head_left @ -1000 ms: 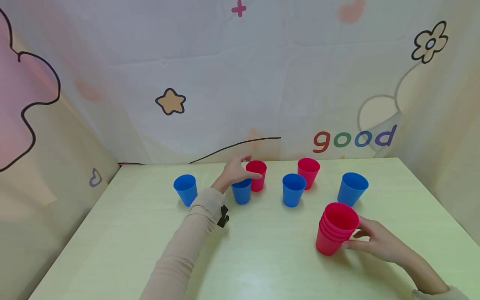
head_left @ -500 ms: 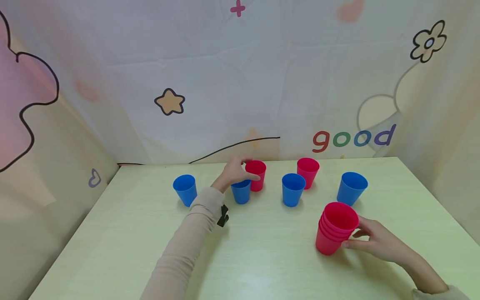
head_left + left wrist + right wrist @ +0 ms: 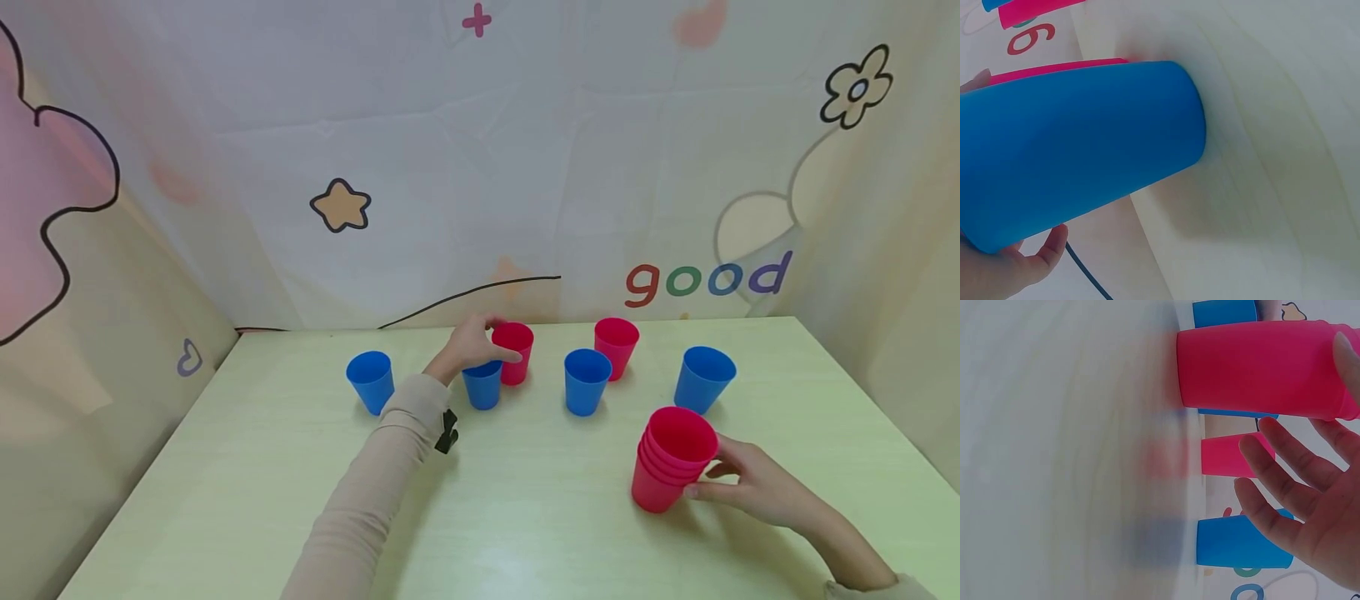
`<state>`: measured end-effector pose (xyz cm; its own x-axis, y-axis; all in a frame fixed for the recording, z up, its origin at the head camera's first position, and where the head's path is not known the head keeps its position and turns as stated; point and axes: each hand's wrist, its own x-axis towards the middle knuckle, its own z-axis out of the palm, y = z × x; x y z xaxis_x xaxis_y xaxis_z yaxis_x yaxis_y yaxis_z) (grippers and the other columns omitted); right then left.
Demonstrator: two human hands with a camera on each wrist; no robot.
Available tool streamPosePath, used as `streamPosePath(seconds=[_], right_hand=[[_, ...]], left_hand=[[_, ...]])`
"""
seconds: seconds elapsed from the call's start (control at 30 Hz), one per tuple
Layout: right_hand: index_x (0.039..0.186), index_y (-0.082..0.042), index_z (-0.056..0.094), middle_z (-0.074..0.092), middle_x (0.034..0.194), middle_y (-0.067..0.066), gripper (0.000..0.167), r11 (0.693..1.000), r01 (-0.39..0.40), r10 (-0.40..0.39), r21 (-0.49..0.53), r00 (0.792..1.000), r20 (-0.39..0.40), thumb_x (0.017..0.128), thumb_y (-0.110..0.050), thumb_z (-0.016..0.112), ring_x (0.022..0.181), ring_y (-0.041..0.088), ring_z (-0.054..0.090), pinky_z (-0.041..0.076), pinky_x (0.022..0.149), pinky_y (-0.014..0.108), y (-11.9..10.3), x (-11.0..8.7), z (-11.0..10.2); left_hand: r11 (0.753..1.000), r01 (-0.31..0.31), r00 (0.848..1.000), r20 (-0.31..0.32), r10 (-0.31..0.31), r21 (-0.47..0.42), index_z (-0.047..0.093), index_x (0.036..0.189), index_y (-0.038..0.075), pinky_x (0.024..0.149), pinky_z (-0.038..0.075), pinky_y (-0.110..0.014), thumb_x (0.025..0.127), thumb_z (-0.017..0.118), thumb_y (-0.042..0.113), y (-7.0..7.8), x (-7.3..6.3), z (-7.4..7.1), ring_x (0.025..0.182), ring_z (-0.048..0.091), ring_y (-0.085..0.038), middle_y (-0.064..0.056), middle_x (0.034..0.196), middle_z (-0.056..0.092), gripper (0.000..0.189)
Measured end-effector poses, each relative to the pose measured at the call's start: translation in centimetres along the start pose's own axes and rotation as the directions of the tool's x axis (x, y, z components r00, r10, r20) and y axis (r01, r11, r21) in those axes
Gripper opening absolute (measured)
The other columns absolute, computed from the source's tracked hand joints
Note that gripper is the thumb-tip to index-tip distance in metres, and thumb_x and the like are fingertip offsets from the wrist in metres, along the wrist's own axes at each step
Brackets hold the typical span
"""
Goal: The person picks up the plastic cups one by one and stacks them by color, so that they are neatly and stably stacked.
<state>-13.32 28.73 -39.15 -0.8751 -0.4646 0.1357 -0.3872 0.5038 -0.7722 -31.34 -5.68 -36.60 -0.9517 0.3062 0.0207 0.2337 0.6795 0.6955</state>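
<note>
In the head view my left hand (image 3: 471,343) reaches over a blue cup (image 3: 482,388) to a red cup (image 3: 516,372) behind it. Thumb and fingers lie round that red cup's sides. From the left wrist the blue cup (image 3: 1085,144) hides most of the red one (image 3: 1060,69), and curled fingers (image 3: 1047,253) show below it. My right hand (image 3: 761,483) holds a stack of nested red cups (image 3: 660,479) between thumb and forefinger, at the table's front right. In the right wrist view the other fingers (image 3: 1285,494) spread away from the stack (image 3: 1254,369).
Another blue cup (image 3: 371,383) stands at left. At centre right are a blue cup (image 3: 585,387) and, just behind it, a red cup (image 3: 618,350). One more blue cup (image 3: 701,383) stands behind the stack. A printed cloth (image 3: 450,192) hangs behind the pale table (image 3: 517,525).
My left hand's raised finger has come down slightly toward the rear red cup. The right hand and its stack have stayed in place.
</note>
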Motion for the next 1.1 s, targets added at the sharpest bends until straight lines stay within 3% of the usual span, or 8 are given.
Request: streamPosePath(seconds=[0.27,0.67,1.1], right_hand=[[0.119,0.003,0.048,0.055,0.103,-0.021,0.048,1.000,0.019,-0.019,0.000,1.000,-0.003,0.077,-0.008,0.070,0.092,-0.006,0.050,0.050,0.066,0.025,0.2,-0.1,0.0],[0.118,0.003,0.049,0.057,0.102,-0.019,0.047,1.000,0.028,-0.028,0.000,1.000,-0.010,0.078,-0.008,0.070,0.091,-0.004,0.051,0.050,0.067,0.026,0.1,-0.1,0.1],[0.117,0.003,0.049,0.058,0.103,-0.016,0.046,0.999,0.042,-0.042,0.002,0.999,0.013,0.078,-0.009,0.070,0.092,-0.003,0.052,0.050,0.067,0.026,0.0,0.0,-0.2]], left_hand=[[0.999,-0.015,1.000,-0.012,0.015,-0.031,0.048,0.128,0.007,0.087,0.045,-0.040,0.072,0.076,0.028,0.3,0.0,0.0,0.116,0.043,-0.027,-0.009,0.125,0.049,0.067],[0.990,-0.057,0.996,-0.079,0.047,-0.130,0.048,0.127,0.006,0.082,0.048,-0.039,0.072,0.076,0.026,1.2,-0.5,-0.4,0.116,0.043,-0.030,-0.009,0.122,0.051,0.065],[0.978,-0.148,0.983,-0.133,0.129,-0.147,0.050,0.125,0.008,0.081,0.046,-0.038,0.072,0.076,0.027,2.4,-1.2,-0.9,0.110,0.044,-0.021,-0.005,0.118,0.052,0.062]])
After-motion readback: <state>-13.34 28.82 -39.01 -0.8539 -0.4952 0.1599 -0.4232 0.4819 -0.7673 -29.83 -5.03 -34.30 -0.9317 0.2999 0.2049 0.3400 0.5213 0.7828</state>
